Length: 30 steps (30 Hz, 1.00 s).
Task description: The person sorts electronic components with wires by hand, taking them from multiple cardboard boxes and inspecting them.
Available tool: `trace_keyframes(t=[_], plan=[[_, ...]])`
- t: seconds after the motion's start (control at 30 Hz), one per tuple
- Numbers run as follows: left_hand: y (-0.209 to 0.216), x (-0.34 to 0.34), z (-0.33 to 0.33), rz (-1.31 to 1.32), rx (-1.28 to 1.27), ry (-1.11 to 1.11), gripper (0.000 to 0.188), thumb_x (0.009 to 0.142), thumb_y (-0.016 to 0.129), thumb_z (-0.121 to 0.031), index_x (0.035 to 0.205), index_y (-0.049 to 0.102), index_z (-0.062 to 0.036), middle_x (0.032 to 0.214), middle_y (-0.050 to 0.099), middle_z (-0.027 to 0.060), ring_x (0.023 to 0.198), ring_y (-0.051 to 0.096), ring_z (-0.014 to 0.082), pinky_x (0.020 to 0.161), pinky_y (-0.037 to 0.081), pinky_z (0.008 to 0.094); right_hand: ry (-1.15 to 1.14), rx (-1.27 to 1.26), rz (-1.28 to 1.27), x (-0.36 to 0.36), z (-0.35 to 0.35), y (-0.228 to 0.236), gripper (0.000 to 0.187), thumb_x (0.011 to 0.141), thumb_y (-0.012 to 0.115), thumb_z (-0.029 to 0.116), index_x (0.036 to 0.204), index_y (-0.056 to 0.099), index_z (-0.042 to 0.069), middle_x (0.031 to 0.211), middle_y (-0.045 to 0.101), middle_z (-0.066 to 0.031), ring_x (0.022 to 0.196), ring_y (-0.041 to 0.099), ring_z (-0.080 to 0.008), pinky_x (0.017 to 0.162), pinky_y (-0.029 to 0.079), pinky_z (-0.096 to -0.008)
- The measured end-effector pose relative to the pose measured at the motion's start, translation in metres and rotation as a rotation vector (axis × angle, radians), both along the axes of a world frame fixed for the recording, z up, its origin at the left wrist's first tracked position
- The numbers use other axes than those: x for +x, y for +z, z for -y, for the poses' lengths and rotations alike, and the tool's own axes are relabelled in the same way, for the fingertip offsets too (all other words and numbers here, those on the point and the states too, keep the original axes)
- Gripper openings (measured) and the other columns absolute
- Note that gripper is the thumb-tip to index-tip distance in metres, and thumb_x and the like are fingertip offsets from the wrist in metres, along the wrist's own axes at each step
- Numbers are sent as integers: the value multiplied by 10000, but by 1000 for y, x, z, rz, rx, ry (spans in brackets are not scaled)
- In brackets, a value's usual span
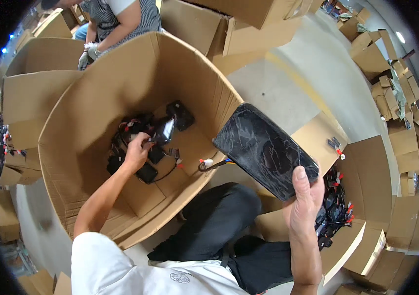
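Observation:
In my right hand (304, 199) is a large flat battery pack (267, 150) in wrinkled black wrap, held up by its lower right end with the thumb on top. A short cable (214, 165) with a white and red connector sticks out of its left side. My left hand (138, 150) reaches down into a big cardboard box (121, 64), fingers closed among black packs and cables (133, 125). What they pinch is hidden. Just beyond those fingers lies a shiny black pack (164, 131), and farther back another black pack (180, 115).
At the right stands an open carton (366, 172) with several black packs and red-tipped cables (335, 211). A small connector (336, 147) lies on its flap. Another person (121, 19) in gloves works beyond the big box. Stacked cartons (403, 128) line the far right.

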<state>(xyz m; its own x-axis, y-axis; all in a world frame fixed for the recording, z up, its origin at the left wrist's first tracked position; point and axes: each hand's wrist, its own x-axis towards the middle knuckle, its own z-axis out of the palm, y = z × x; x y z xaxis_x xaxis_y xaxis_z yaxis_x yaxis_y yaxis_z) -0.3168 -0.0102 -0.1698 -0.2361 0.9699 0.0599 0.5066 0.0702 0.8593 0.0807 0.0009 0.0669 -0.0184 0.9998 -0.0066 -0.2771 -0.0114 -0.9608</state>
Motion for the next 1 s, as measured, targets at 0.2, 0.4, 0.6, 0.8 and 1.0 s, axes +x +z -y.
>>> trace_keyframes(t=[0.2, 0.4, 0.6, 0.8, 1.0], plan=[[185, 70, 10, 89, 496, 84, 119, 907, 584, 51, 1005, 545, -4, 892, 583, 77, 689, 561, 124, 617, 465, 260, -30, 6, -88, -10, -6, 0, 307, 986, 611, 178, 1216, 522, -4, 1143, 627, -85, 1034, 595, -151, 946, 479, -309], [253, 143, 39, -662, 995, -306, 166, 751, 659, 0, 909, 614, 27, 972, 612, 180, 675, 621, 245, 563, 504, 324, 1, -2, -133, -31, 17, 19, 299, 1045, 497, 276, 1157, 577, 11, 1091, 614, -57, 994, 546, -116, 926, 447, -290], [259, 195, 51, -708, 1029, -448, 232, 722, 687, -74, 924, 633, 25, 953, 613, 158, 664, 620, 200, 527, 472, 280, -129, 216, 141, 8, 53, 25, 484, 911, 710, 292, 1217, 501, -19, 1132, 584, -77, 1035, 536, -135, 941, 437, -286], [301, 209, 52, -122, 793, -556, 693, 726, 842, -411, 1205, 576, 14, 1331, 483, 197, 1217, 488, 325, 1055, 385, 410, -153, 230, -38, 55, 79, 34, 547, 830, 777, 223, 1232, 503, -25, 1134, 601, -94, 1013, 581, -152, 912, 477, -293], [285, 258, 34, 856, 98, -337, 238, 994, 601, -245, 1059, 628, -18, 840, 609, -32, 769, 567, 34, 701, 480, 202, -205, 475, 222, 53, 95, 42, 726, 858, 763, 249, 1382, 373, -68, 1256, 539, -145, 1132, 544, -209, 1003, 433, -337]])
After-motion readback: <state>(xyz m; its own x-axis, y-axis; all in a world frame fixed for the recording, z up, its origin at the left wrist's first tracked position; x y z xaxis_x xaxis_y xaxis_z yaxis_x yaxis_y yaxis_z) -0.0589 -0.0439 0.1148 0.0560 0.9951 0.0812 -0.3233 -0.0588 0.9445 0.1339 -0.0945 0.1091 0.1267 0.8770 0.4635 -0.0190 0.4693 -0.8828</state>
